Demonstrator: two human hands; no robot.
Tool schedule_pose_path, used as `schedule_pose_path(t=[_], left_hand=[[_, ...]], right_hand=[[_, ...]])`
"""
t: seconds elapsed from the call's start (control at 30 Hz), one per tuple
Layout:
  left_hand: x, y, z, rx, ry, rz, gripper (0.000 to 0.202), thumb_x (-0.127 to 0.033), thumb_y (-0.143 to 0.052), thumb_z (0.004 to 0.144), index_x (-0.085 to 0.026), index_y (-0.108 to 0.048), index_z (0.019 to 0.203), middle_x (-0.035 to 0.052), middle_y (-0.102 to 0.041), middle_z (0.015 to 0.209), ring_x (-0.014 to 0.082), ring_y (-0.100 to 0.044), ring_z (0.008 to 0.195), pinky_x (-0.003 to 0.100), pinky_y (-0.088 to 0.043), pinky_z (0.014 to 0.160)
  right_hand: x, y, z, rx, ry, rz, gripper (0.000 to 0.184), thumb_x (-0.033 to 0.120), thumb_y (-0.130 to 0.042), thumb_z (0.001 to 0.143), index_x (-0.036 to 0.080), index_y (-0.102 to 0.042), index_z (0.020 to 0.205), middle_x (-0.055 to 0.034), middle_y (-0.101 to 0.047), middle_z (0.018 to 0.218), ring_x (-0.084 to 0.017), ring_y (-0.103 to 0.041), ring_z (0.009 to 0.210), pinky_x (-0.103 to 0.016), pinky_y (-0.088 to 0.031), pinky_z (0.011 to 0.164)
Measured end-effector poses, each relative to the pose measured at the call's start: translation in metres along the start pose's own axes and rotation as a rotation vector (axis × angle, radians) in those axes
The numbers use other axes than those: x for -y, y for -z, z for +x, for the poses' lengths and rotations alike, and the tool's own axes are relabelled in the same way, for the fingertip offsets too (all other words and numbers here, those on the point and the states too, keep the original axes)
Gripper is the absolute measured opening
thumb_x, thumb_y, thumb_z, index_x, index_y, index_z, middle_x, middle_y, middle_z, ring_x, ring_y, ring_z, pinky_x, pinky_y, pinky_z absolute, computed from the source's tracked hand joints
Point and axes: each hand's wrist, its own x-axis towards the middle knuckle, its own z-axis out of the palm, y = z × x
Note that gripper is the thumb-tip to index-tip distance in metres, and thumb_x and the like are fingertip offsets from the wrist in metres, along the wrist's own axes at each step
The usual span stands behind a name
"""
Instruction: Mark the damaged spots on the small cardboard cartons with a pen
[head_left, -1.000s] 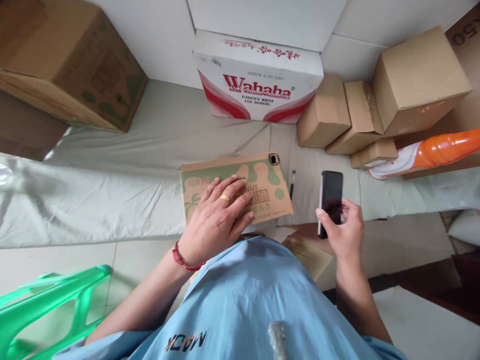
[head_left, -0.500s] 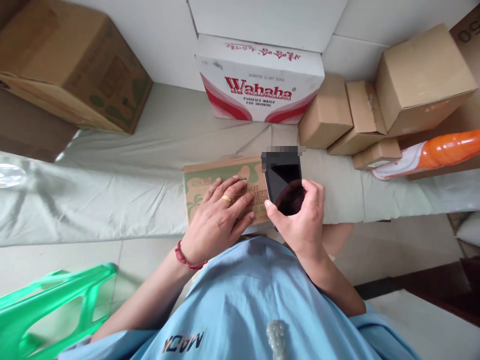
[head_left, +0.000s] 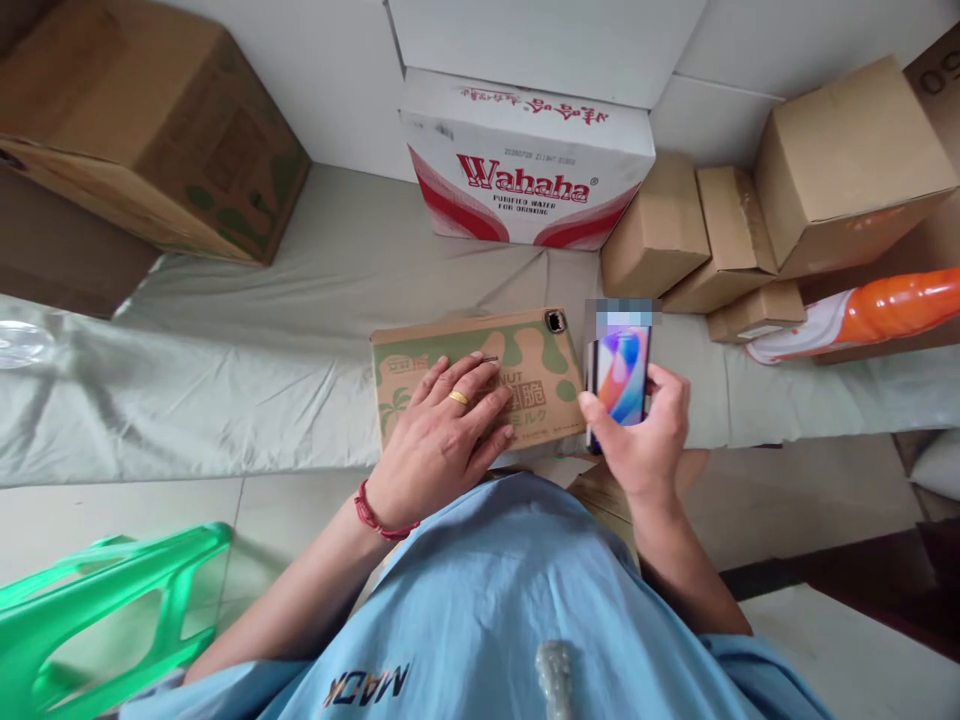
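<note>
My left hand lies flat, fingers spread, on a small brown and green printed carton resting on the cloth-covered surface. A gold ring is on one finger and a red string bracelet on the wrist. Just to the right of the carton, my right hand grips a phone upright, its screen lit with a colourful picture. A small dark ring-like object sits on the carton's far right corner.
A white and red Wahaha water carton stands against the wall behind. Several plain cardboard boxes are stacked at the right, with an orange and white item beside them. A large brown box sits far left. A green plastic stool is near left.
My right hand carried the phone from the right to over the carton, then a little back to the right. The screen was dark and is now lit. My left hand stayed put.
</note>
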Motion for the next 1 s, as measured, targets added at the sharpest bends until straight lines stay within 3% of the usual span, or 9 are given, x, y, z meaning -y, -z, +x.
schedule_pose_path(t=[0.13,0.23,0.37,0.5,0.6,0.7,0.83,0.9,1.0], left_hand=[[-0.001,0.000,0.000,0.002,0.006,-0.005,0.034,-0.036,-0.057,0.110,-0.019,-0.073,0.135,0.0173,-0.068,0.152,0.0386,-0.055,0.154,0.066,-0.044,0.130],[-0.001,0.001,0.001,-0.008,-0.005,0.002,0.034,-0.036,-0.057,0.110,-0.017,-0.073,0.134,0.0184,-0.068,0.151,0.0398,-0.056,0.153,0.067,-0.045,0.129],[-0.001,0.002,0.001,-0.007,-0.016,0.012,0.034,-0.036,-0.057,0.110,-0.017,-0.073,0.133,0.0183,-0.068,0.150,0.0396,-0.058,0.151,0.066,-0.046,0.127],[0.000,0.001,0.000,-0.018,-0.024,0.036,0.034,-0.035,-0.057,0.110,-0.017,-0.071,0.135,0.0176,-0.068,0.152,0.0396,-0.057,0.152,0.064,-0.047,0.127],[-0.001,0.000,-0.005,-0.053,-0.061,0.056,0.034,-0.033,-0.058,0.110,-0.015,-0.069,0.137,0.0186,-0.069,0.150,0.0394,-0.060,0.149,0.062,-0.048,0.125],[-0.005,0.000,-0.014,-0.090,-0.128,0.065,0.033,-0.031,-0.062,0.108,-0.014,-0.069,0.136,0.0181,-0.071,0.149,0.0384,-0.063,0.146,0.060,-0.046,0.127],[-0.014,0.000,-0.027,-0.110,-0.212,0.035,0.030,-0.025,-0.067,0.107,-0.014,-0.069,0.135,0.0145,-0.072,0.149,0.0355,-0.063,0.147,0.054,-0.037,0.135],[-0.017,0.001,-0.033,-0.132,-0.240,0.006,0.028,-0.020,-0.066,0.106,-0.014,-0.069,0.133,0.0130,-0.074,0.146,0.0335,-0.064,0.146,0.051,-0.034,0.137],[-0.016,0.003,-0.041,-0.170,-0.252,-0.032,0.027,-0.014,-0.067,0.103,-0.012,-0.070,0.130,0.0130,-0.078,0.139,0.0322,-0.067,0.143,0.050,-0.034,0.138]], right_hand=[[-0.077,0.010,0.004,-0.016,-0.220,-0.221,0.072,0.075,-0.080,0.073,0.020,-0.057,0.114,-0.0146,-0.061,0.114,-0.037,-0.061,0.115,-0.058,-0.054,0.102],[-0.124,0.022,-0.001,0.084,-0.404,-0.386,0.068,0.063,-0.083,0.071,0.018,-0.058,0.115,-0.0204,-0.061,0.118,-0.041,-0.059,0.118,-0.059,-0.053,0.103],[-0.158,0.033,-0.008,0.214,-0.572,-0.523,0.077,0.052,-0.085,0.068,0.010,-0.061,0.127,-0.0284,-0.061,0.127,-0.044,-0.062,0.117,-0.057,-0.053,0.103],[-0.174,0.034,-0.003,0.314,-0.571,-0.583,0.081,0.054,-0.084,0.070,0.003,-0.063,0.129,-0.0331,-0.063,0.127,-0.048,-0.059,0.127,-0.061,-0.047,0.114],[-0.167,0.029,0.003,0.277,-0.476,-0.509,0.078,0.062,-0.078,0.076,0.003,-0.065,0.127,-0.0367,-0.061,0.136,-0.051,-0.050,0.141,-0.068,-0.035,0.123],[-0.133,0.019,0.003,0.237,-0.366,-0.138,0.080,0.075,-0.070,0.085,0.013,-0.064,0.136,-0.0292,-0.058,0.148,-0.044,-0.053,0.143,-0.068,-0.042,0.122],[-0.069,0.001,0.001,0.687,-0.390,0.639,0.098,0.088,-0.066,0.089,0.028,-0.046,0.163,-0.0176,-0.060,0.157,-0.036,-0.058,0.148,-0.057,-0.055,0.119],[-0.047,-0.008,0.004,0.866,-0.384,0.821,0.114,0.090,-0.074,0.081,0.031,-0.036,0.171,-0.0141,-0.052,0.169,-0.036,-0.052,0.157,-0.053,-0.050,0.126],[-0.032,-0.019,0.011,0.951,-0.387,0.900,0.122,0.085,-0.083,0.077,0.033,-0.032,0.175,-0.0089,-0.039,0.180,-0.035,-0.040,0.166,-0.051,-0.038,0.136]])
